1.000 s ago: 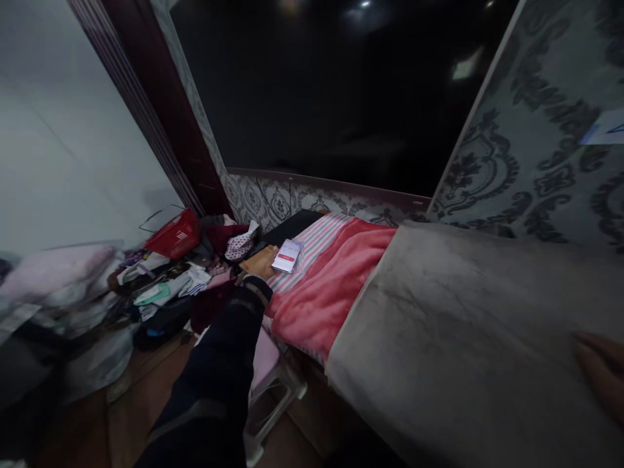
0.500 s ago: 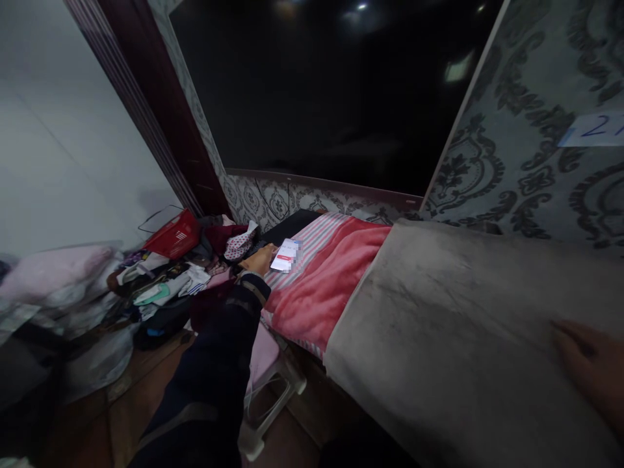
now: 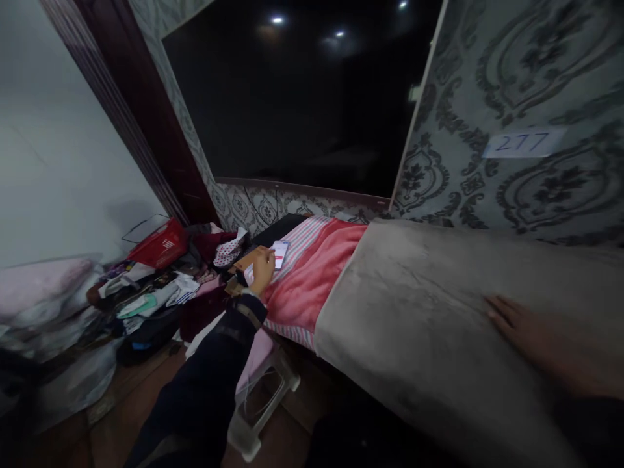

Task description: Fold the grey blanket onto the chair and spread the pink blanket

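My left hand [image 3: 263,268], in a dark sleeve, reaches out to the far end of the bed and touches a phone [image 3: 279,253] with a lit screen that lies on the striped sheet [image 3: 307,235]. Its fingers are curled over the phone's near edge; whether they grip it I cannot tell. My right hand [image 3: 529,333] lies flat and open on the grey blanket [image 3: 429,312] at the right. A pink blanket [image 3: 312,283] lies between the phone and the grey blanket.
A large dark screen [image 3: 302,104] hangs on the patterned wall above the bed. A paper label [image 3: 524,143] is stuck to the wall at right. A red basket [image 3: 158,244] and a heap of clothes [image 3: 146,292] fill the floor at left. A white plastic stool [image 3: 258,390] stands by the bed.
My left hand has moved from beside the phone onto its near edge. My right hand has slid leftwards further onto the grey blanket. The view has shifted to the right.
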Demonstrator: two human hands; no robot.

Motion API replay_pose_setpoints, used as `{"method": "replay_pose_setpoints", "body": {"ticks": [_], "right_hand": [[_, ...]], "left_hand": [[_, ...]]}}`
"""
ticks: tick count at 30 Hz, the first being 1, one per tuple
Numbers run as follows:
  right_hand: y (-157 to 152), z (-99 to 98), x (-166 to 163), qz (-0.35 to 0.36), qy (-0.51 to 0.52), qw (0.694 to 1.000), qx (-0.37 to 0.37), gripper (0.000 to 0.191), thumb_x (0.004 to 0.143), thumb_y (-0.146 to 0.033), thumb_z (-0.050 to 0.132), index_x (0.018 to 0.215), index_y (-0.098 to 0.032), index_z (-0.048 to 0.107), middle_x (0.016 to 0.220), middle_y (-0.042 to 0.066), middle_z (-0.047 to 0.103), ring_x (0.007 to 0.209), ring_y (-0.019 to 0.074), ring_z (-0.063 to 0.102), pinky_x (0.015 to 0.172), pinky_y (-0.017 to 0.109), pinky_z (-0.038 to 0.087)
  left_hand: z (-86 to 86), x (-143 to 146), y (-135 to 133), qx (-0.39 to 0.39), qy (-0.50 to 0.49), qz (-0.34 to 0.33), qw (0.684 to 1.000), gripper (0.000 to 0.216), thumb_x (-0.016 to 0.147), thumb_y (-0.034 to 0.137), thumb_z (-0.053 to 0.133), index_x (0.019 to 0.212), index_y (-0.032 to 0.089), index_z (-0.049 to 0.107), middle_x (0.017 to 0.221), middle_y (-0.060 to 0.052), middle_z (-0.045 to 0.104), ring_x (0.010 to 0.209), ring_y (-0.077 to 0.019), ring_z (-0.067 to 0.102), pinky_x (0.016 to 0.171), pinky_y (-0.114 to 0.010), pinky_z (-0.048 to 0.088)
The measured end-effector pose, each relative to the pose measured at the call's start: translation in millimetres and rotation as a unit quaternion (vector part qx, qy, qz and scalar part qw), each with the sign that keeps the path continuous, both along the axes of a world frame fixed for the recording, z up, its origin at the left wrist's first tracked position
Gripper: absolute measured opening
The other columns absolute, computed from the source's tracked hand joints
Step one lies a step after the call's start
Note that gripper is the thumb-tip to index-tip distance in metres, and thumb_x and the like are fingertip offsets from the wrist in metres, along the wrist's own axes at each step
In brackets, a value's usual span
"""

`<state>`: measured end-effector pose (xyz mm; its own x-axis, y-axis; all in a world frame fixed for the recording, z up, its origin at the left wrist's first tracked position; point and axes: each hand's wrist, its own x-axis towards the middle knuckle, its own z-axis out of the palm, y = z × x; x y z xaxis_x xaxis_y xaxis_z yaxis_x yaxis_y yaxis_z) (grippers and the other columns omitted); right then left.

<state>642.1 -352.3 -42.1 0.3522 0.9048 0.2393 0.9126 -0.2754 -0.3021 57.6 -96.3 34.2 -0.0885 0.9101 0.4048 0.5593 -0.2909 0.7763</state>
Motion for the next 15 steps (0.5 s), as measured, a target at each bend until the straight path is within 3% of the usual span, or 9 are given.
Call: {"method": "replay_pose_setpoints", "body": {"ticks": [3,6,10,15], "right_hand": [[-40.8,-2.0,1.4,0.019,-0.022,0.999,-0.032,0.068,0.091,-0.050,0.029,0.140,-0.013,0.057,0.149,0.021,0.053,0.139,0.0333,0.050,0.119,0.047,0.038],[-100.1,-6.2,7.5,-0.002,-0.051,0.998,-0.039,0.063,0.092,-0.049,0.033,0.141,-0.018,0.057,0.149,0.016,0.055,0.139,0.0331,0.050,0.117,0.050,0.041],[-194.4,-16.0,20.8,-0.108,-0.084,0.990,-0.027,0.060,0.093,-0.048,0.034,0.142,-0.021,0.057,0.148,0.012,0.056,0.138,0.0334,0.050,0.114,0.053,0.043],[-298.0,-20.2,35.6,-0.261,-0.106,0.960,-0.005,0.056,0.097,-0.044,0.032,0.140,-0.020,0.059,0.148,0.014,0.055,0.140,0.0331,0.046,0.113,0.053,0.043]], "left_hand": [[-22.1,29.6,-51.1,0.055,0.084,-0.095,0.990,0.027,0.093,0.026,0.054,0.107,0.017,0.074,0.113,-0.012,0.075,0.113,-0.0276,0.065,0.105,-0.044,0.048],[-46.8,54.7,-97.9,0.107,0.193,-0.183,0.958,0.032,0.093,0.033,0.051,0.112,0.020,0.073,0.116,-0.011,0.074,0.114,-0.0288,0.065,0.104,-0.046,0.049],[-59.0,74.5,-131.7,0.107,0.260,-0.167,0.945,0.037,0.093,0.037,0.048,0.114,0.019,0.073,0.123,-0.015,0.071,0.117,-0.0332,0.062,0.105,-0.050,0.047],[-51.0,87.2,-143.7,0.108,0.289,-0.116,0.944,0.042,0.093,0.041,0.047,0.115,0.017,0.073,0.125,-0.017,0.068,0.121,-0.0380,0.058,0.104,-0.055,0.046]]}}
